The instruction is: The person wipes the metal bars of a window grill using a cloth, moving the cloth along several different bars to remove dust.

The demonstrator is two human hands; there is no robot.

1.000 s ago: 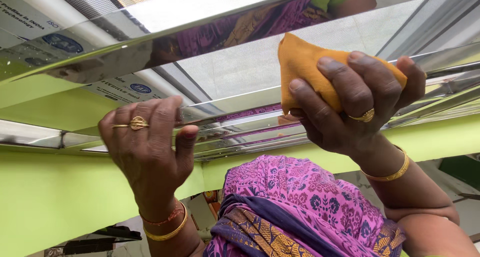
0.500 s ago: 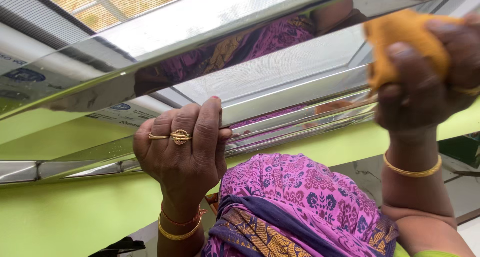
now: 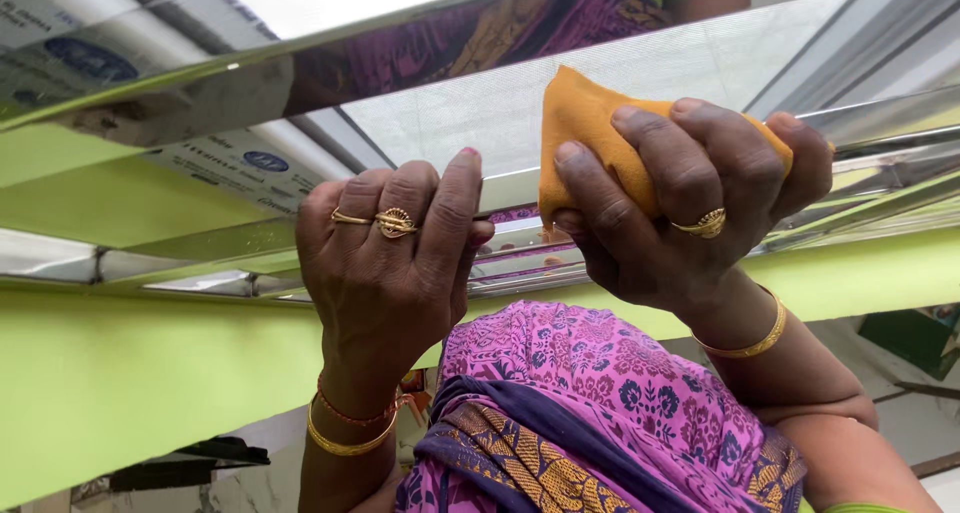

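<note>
Overhead, the right hand (image 3: 690, 208) holds a bunched orange cloth (image 3: 590, 133) pressed against the shiny steel rail (image 3: 510, 188), fingers wrapped around it. Just left of the cloth, the left hand (image 3: 390, 263) curls closed over the same rail's lower edge, holding nothing else. As I judge it, the thin metal edge could nick the left fingers if that grip slides, and the cloth could slip free if the hold loosens at this reach. Left of the left hand, above the rail, two pale stickers with blue oval marks (image 3: 240, 168) lie on the metal; their print is too small to read.
</note>
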